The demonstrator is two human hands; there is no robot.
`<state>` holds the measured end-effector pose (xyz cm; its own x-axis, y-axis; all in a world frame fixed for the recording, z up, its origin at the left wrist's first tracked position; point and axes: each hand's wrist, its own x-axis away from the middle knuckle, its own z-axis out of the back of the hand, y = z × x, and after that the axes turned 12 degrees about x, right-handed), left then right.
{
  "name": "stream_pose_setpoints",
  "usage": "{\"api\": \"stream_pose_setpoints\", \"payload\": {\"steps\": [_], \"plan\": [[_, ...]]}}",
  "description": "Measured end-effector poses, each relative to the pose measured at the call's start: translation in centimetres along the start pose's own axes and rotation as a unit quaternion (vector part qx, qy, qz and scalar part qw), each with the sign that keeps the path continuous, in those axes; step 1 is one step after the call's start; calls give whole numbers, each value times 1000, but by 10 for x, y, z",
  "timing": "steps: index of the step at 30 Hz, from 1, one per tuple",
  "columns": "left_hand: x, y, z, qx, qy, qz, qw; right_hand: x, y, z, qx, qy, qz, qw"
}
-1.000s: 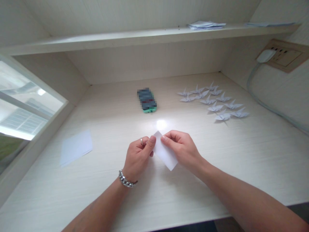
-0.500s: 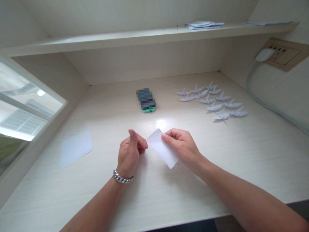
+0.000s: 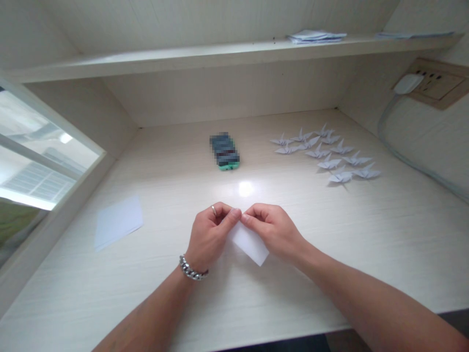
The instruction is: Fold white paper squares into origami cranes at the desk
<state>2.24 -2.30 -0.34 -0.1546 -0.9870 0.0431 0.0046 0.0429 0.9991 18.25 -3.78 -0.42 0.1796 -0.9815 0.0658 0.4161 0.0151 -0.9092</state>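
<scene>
Pale wood-grain surface point(image 3: 330, 254) is carrying everything here, with a loose white paper sheet point(image 3: 117, 226) lying flat at the far left. Near centre, the left hand point(image 3: 209, 234), wearing a ring and a chain bracelet point(image 3: 192, 270), is pinching one upper corner of a folded white paper point(image 3: 252, 244), its fingers clenched on the edge. The right hand point(image 3: 274, 230) is gripping the same paper beside it, fingertips nearly touching. Behind them a green-cased phone point(image 3: 225, 151) is lying; farther right, a cluster of paper cranes point(image 3: 326, 154) is sitting well apart.
</scene>
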Motion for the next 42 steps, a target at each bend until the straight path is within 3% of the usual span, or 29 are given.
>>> {"api": "stream_pose_setpoints", "payload": {"steps": [6,9,12,17,20,27,35,42], "plan": [[-4,-4,2,27,102,-6,994,0,-3,2,16,-6,-5,1000],[-4,-3,2,60,81,8,995,-1,-2,3,1,3,-18,1000],[-2,0,0,9,38,17,999,-2,-1,4,-10,11,-12,1000],[-3,2,4,-12,127,-29,991,-2,0,6,-25,-3,-19,1000],[-5,1,7,-15,145,-37,989,-2,0,7,-28,-11,-24,999],[-6,1,7,-28,156,-49,986,-3,3,6,-44,-11,-16,999],[-8,-8,11,29,150,-55,987,-11,9,5,-126,70,-31,989],[-7,-6,12,114,86,-19,990,-10,7,15,-97,59,-27,993]]}}
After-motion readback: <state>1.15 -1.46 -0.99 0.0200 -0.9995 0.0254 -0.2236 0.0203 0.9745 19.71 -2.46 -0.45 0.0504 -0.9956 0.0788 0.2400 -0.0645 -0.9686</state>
